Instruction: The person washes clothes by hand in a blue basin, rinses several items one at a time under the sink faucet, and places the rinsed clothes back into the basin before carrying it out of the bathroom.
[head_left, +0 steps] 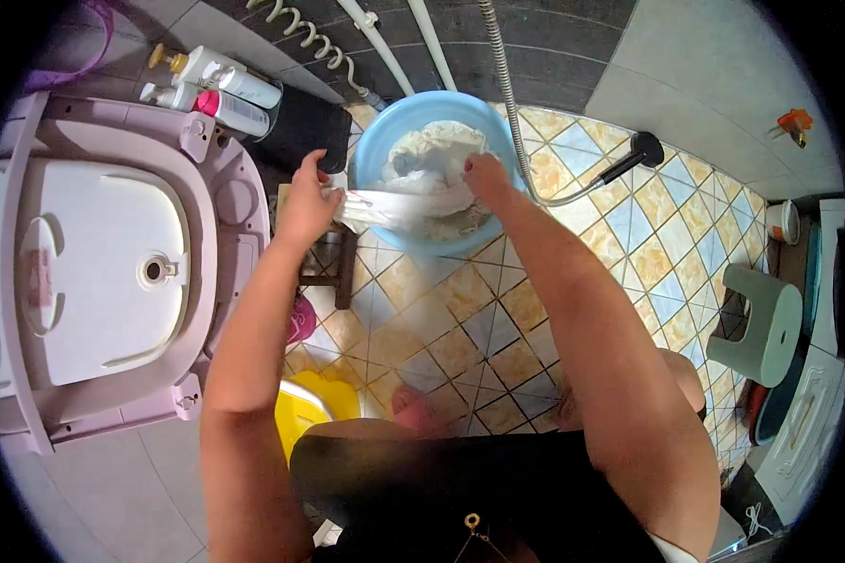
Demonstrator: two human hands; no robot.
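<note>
A light blue basin [376, 141] stands on the tiled floor by the far wall. It holds crumpled white wet-looking cloth [432, 183]; whether this is one piece or more I cannot tell. My left hand [310, 202], at the basin's left rim, grips one end of a white strip of the cloth. My right hand [484, 176] is closed on the cloth over the basin's right side. Between the hands the strip is stretched across the basin, its lower edge blurred.
At the left is a pink-framed baby bath [211, 159] with pump bottles [230, 89] at its far corner. A showerhead [646, 148] on a metal hose lies right of the basin. A yellow container [319, 403] sits near my legs, a green stool [760, 324] at the right.
</note>
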